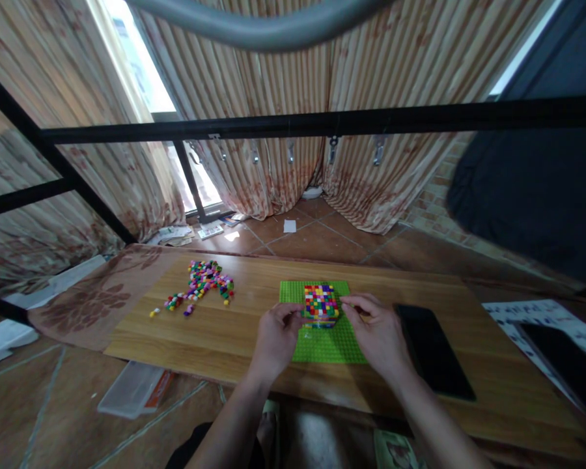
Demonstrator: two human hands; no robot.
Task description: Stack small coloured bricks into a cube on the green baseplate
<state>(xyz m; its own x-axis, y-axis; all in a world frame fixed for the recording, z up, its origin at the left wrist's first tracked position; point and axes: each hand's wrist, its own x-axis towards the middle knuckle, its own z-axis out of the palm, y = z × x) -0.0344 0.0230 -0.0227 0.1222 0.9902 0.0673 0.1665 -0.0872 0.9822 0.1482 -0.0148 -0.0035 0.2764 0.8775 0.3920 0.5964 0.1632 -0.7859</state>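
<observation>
A multicoloured block of small bricks [321, 301] stands on a green baseplate [322, 345] in the middle of a wooden board. My left hand [277, 337] pinches the block's left side with its fingers closed. My right hand [377, 329] grips the block's right side, fingers curled against it. A loose pile of small coloured bricks [202, 283] lies on the board to the left, well apart from both hands.
The wooden board [215, 332] rests low over a tiled floor. A dark phone [432, 348] lies right of the baseplate. A black metal bar [322, 122] crosses overhead. A clear plastic case [134, 387] lies on the floor at the lower left. Curtains hang behind.
</observation>
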